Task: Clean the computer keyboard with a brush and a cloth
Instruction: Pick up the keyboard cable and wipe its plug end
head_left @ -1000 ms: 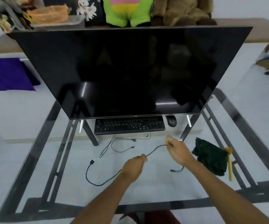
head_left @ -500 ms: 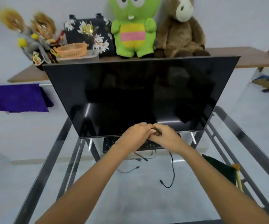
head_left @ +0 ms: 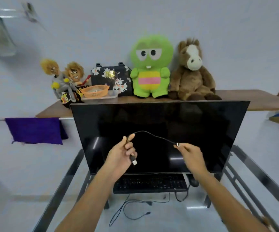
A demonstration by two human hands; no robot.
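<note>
Cable held up in both hands before one dark monitor

Glass table (head_left: 71, 178), one, with a dark metal frame, carries one black monitor (head_left: 160, 131), screen off. One wooden shelf (head_left: 261, 101) behind it bears four soft toys: a green one (head_left: 149, 67), a brown horse (head_left: 192, 71) and two small dolls (head_left: 63, 77); also one flowered bag (head_left: 110, 77) and one orange basket (head_left: 95, 91). One purple cloth (head_left: 35, 129) hangs at left. One black keyboard (head_left: 149, 183) lies under the monitor's lower edge, one mouse (head_left: 194, 182) just beside it; key lettering is too blurred to read. Loose wires (head_left: 132, 208) lie in front. Left hand (head_left: 120, 156) grips a black cable (head_left: 152, 133) near its plug; right hand (head_left: 191, 155) pinches the other end.
</note>
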